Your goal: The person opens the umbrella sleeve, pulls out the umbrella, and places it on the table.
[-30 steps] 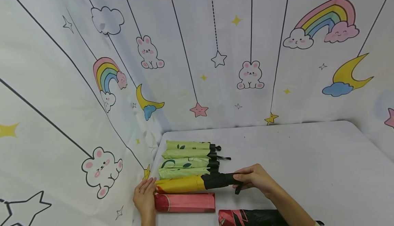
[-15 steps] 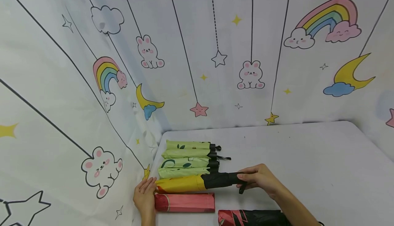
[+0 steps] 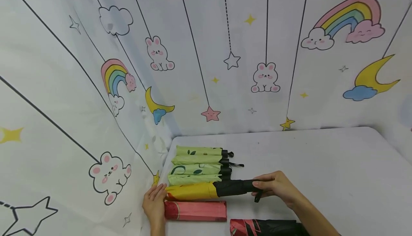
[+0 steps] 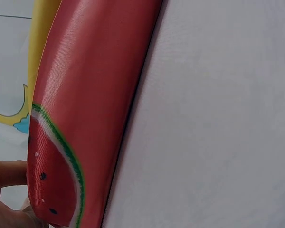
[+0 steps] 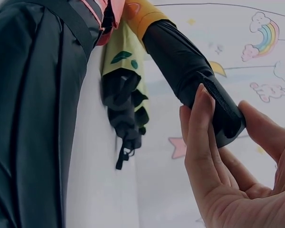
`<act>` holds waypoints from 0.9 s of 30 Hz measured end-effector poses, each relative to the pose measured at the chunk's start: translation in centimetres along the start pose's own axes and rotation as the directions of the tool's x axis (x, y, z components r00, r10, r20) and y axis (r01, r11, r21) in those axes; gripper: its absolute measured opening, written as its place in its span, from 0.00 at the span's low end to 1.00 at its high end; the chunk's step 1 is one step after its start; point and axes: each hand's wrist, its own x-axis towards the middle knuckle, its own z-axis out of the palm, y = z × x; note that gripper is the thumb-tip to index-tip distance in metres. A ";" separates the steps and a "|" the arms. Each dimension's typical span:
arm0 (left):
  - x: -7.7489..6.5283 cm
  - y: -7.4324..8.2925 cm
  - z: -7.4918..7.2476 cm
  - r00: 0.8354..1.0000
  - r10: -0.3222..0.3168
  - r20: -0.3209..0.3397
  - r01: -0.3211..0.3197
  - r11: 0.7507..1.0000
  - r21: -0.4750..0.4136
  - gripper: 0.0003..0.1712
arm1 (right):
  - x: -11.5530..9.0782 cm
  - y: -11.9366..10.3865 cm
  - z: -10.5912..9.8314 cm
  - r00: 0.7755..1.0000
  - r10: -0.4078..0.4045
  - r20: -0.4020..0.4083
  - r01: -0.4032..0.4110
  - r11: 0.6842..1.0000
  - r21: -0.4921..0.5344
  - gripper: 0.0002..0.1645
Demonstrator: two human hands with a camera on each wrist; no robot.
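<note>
A folded umbrella (image 3: pixel 235 188) lies across the left part of the table, its black end out of a yellow sleeve (image 3: pixel 193 192). My right hand (image 3: pixel 280 187) pinches the black handle (image 5: pixel 228 126) between thumb and fingers; a wrist strap (image 5: pixel 216 97) loops along it. At the sleeve's far left end, my left hand (image 3: pixel 155 204) has its fingers around the tip. Just below lies a red watermelon-print umbrella sleeve (image 3: pixel 199 211), which blocks much of the left hand's grip in the left wrist view.
Several green leaf-print folded umbrellas (image 3: pixel 199 151) lie in a row above the yellow sleeve. A red-and-black folded umbrella (image 3: pixel 273 227) lies at the front, partly behind the right forearm. The white table (image 3: pixel 309 164) meets a printed cloth backdrop (image 3: pixel 238 96) behind and at left.
My right hand has moved slightly to the right with the handle, and a little more of the black part shows. The left hand stays at the sleeve's end. The head view has shifted slightly.
</note>
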 end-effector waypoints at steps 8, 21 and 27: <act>0.0 0.0 0.2 1.000 0.020 -0.002 -0.020 1.000 0.014 0.32 | -0.5 0.0 -0.6 1.000 -0.014 0.010 0.014 1.000 -0.007 0.26; 0.3 -0.1 0.1 1.000 0.008 -0.011 -0.008 1.000 0.002 0.32 | -1.0 -0.2 -1.0 1.000 -0.007 0.010 0.007 1.000 -0.008 0.29; 0.3 -0.1 0.0 1.000 0.010 -0.007 -0.010 1.000 0.014 0.32 | -1.4 -0.3 -1.3 1.000 0.001 0.020 -0.001 1.000 0.009 0.32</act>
